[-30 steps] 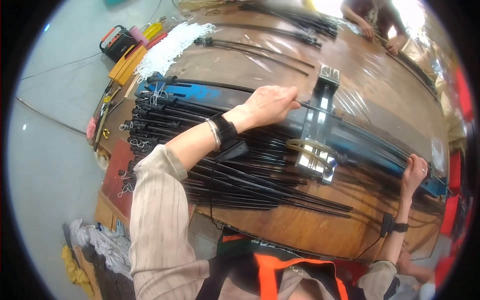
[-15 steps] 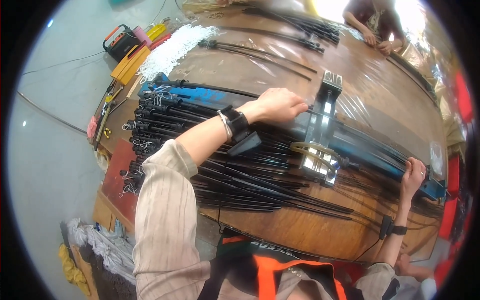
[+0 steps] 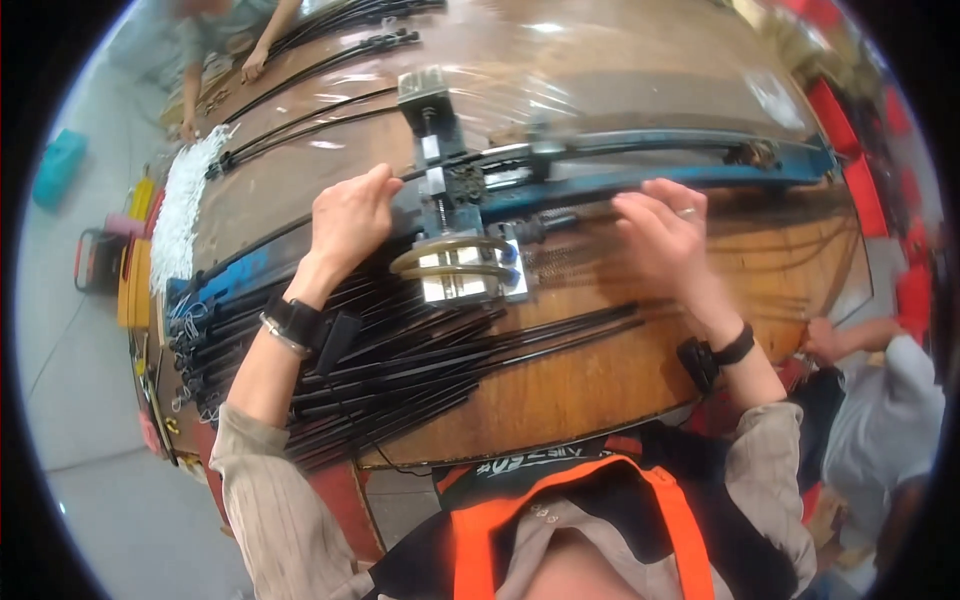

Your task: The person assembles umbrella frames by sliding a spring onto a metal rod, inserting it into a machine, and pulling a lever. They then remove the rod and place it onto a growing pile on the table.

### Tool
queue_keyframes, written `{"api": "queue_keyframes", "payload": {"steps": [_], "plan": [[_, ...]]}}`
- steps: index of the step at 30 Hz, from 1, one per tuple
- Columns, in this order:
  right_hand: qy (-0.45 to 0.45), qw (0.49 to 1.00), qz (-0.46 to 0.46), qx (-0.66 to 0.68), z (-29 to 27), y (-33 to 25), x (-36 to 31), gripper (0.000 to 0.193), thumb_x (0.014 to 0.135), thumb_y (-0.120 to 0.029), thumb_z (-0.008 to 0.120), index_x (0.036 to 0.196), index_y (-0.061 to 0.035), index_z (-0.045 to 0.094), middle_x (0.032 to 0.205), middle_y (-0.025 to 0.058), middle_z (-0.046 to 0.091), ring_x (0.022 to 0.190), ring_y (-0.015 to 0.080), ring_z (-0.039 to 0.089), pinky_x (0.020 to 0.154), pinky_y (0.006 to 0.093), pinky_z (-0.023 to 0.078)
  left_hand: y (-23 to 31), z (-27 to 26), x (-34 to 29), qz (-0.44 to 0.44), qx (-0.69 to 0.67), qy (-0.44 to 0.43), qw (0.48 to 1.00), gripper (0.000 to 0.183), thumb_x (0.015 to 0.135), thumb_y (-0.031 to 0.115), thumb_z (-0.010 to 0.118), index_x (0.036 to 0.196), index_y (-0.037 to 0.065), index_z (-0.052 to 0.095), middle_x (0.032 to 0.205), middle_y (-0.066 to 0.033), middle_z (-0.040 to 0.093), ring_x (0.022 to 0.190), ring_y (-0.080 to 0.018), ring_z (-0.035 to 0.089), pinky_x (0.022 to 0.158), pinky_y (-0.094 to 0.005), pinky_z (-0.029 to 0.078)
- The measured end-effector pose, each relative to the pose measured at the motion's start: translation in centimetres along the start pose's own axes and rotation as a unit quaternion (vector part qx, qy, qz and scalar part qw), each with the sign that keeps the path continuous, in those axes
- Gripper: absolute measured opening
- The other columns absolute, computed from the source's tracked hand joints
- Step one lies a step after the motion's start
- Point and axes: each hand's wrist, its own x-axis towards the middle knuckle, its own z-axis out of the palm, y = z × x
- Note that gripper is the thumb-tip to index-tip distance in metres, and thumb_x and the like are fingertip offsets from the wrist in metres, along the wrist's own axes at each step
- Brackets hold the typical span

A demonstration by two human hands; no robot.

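My left hand (image 3: pixel 352 215) is closed in a pinch just left of a metal clamping fixture (image 3: pixel 455 190) with a screw and yellowish hoses. Whatever lies between its fingertips is hidden. My right hand (image 3: pixel 662 235), partly smeared by motion, hovers right of the fixture with loosely bent fingers apart and nothing seen in them. A long blue beam (image 3: pixel 690 178) runs beyond both hands, across the table and under the fixture. Below my left hand lies a thick pile of long black rods (image 3: pixel 400 360); their left ends have black fittings and white ties.
The wooden table (image 3: pixel 560 385) has more black rods (image 3: pixel 335 68) at its far left, beside a heap of white strips (image 3: pixel 182 215). Another person's hands (image 3: pixel 255 65) work there. A second person's hand (image 3: pixel 825 342) is at the right edge. Red bins (image 3: pixel 865 195) stand far right.
The view has turned rightward. My right hand has left the beam's right end and come back toward the fixture. My left hand stays beside the fixture, its fingers still pinched.
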Motion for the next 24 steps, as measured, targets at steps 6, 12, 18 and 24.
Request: {"api": "queue_keyframes", "payload": {"steps": [6,12,18,24], "plan": [[-0.03,0.992,0.02,0.123,2.1,-2.8,1.7,0.03,0.079,-0.005,0.07,0.109,-0.0074,0.065,0.1,0.007,0.067,0.094,0.0285,0.061,0.082,0.0386,0.042,-0.1,0.0,0.0,0.012,-0.011,0.007,1.0,0.019,0.093,0.021,0.057,0.081,0.007,0.054,0.07,-0.0165,0.063,0.068,-0.0391,0.062,0.057,-0.0486,0.047],[-0.047,0.96,0.062,0.269,3.0,-3.8,0.7,0.025,0.078,-0.007,0.071,0.102,-0.0034,0.063,0.085,0.012,0.061,0.083,0.0345,0.058,0.069,0.0397,0.046,1.6,0.2,-2.3,0.027,-0.035,0.045,0.998,0.011,0.089,0.013,0.058,0.081,0.007,0.054,0.072,-0.0181,0.059,0.071,-0.0398,0.06,0.06,-0.0477,0.046],[-0.122,0.954,0.116,0.247,1.3,-4.6,0.2,0.018,0.079,-0.007,0.069,0.095,-0.0035,0.062,0.082,0.013,0.059,0.078,0.0341,0.057,0.067,0.0404,0.047,-0.4,1.6,-1.0,0.14,0.02,0.108,0.984,0.005,0.079,0.007,0.059,0.081,0.009,0.055,0.076,-0.0123,0.058,0.072,-0.0313,0.061,0.059,-0.0423,0.049],[-0.252,0.964,-0.03,0.077,-1.3,-8.6,-5.7,0.019,0.074,-0.009,0.07,0.091,-0.0069,0.063,0.08,0.0071,0.059,0.074,0.0259,0.058,0.065,0.0352,0.046,-9.5,-1.9,-2.0,0.208,0.152,0.168,0.951,0.011,0.084,0.008,0.06,0.095,0.01,0.061,0.084,-0.0093,0.062,0.078,-0.0284,0.06,0.07,-0.0414,0.048]]}}
